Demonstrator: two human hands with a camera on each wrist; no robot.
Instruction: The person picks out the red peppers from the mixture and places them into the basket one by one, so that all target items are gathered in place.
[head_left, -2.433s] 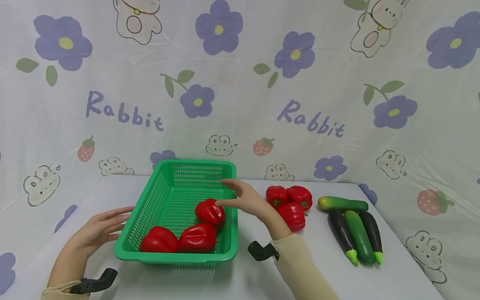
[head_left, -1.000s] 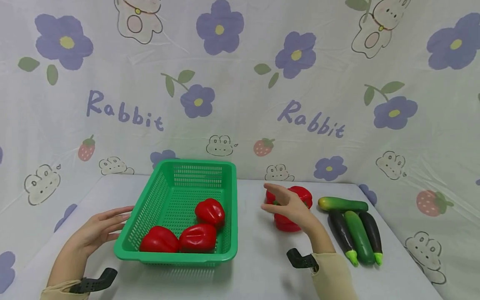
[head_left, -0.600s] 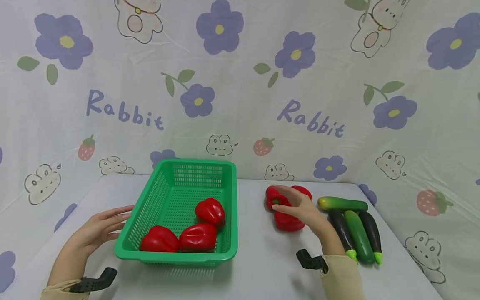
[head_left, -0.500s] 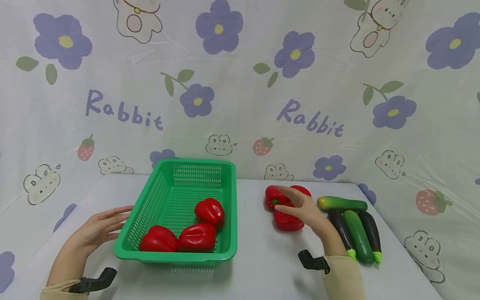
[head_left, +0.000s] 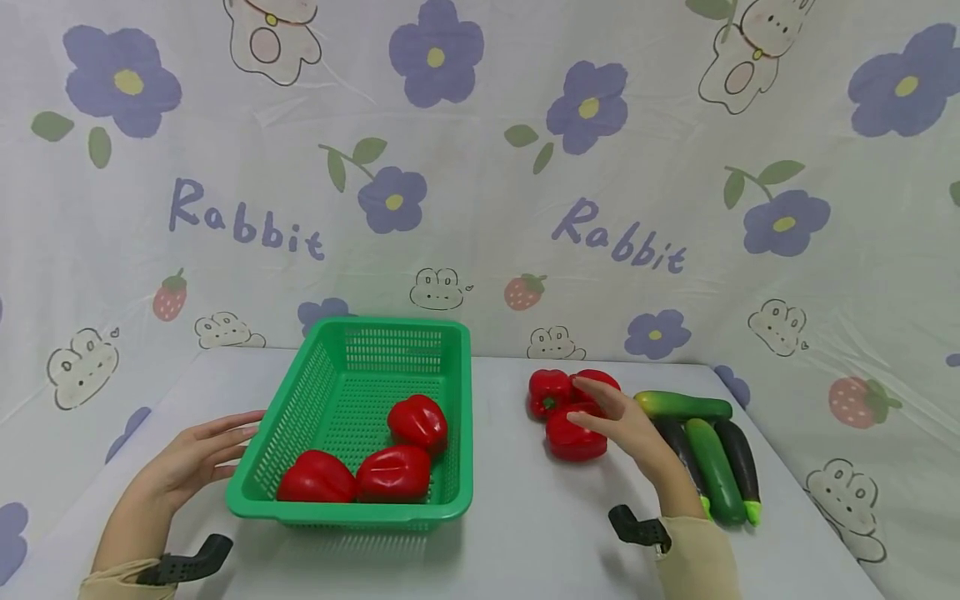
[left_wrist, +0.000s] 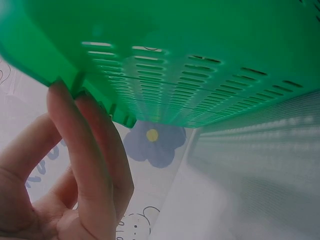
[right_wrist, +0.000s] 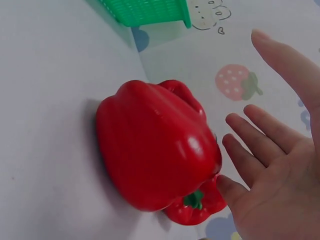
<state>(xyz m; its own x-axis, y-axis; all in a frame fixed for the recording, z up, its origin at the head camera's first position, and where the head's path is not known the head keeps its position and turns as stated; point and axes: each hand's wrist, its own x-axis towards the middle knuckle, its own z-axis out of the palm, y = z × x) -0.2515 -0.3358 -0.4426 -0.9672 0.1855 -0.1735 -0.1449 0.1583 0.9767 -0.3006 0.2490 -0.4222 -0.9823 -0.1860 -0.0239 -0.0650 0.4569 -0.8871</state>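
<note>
My left hand (head_left: 191, 467) rests its straight fingertips against the left rim of a green plastic basket (head_left: 345, 515); the left wrist view shows the fingertips under that rim. Inside the basket lie three red bell peppers, one at the right (head_left: 418, 423) and two along the near wall. My right hand (head_left: 618, 417) hovers with spread fingers over a group of three more red bell peppers on the table. The nearest bell pepper (right_wrist: 157, 145) sits just beside its fingers in the right wrist view, with nothing in the hand. Part of the far-right pepper is hidden behind the hand.
To the right of the peppers lie a yellow-green cucumber-like vegetable (head_left: 682, 405), a dark green one (head_left: 716, 471) and two eggplants (head_left: 738, 458). A white table (head_left: 517, 533) carries everything, backed by a patterned cloth (head_left: 480, 142).
My right hand has moved from over the basket's right side across to the peppers on the right, its fingers still spread. The left hand and the basket have stayed put.
</note>
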